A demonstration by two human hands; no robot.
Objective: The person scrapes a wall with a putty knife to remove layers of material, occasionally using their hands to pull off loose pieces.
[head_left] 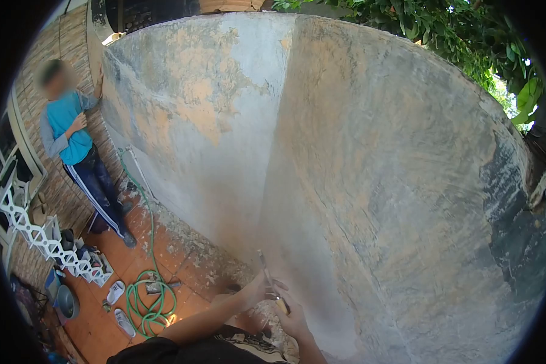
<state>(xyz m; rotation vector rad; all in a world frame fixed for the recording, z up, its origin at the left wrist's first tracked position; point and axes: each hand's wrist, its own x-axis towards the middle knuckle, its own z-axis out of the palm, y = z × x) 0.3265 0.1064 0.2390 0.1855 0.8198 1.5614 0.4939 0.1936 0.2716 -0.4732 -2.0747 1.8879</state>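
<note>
My right hand (294, 320) is closed around the yellowish handle of a narrow-bladed hand tool (263, 262), possibly a scraper or chisel. Its grey blade points up and away from me, slightly to the left. Just left of that hand, my left hand (259, 291) is closed about the tool's middle, with some fingers hidden. Both hands are low in the view, close to my body. Before them rises a curved-looking wall (224, 200) with patchy grey, white and tan surfaces where the coating has worn off.
A person in a blue shirt (73, 127) stands at the left, one hand against the wall. A coiled green hose (155, 315), white shoes (115, 292), a basin (67, 301) and a white lattice rack (51, 239) are on the left. Flakes litter the tiled floor (185, 300).
</note>
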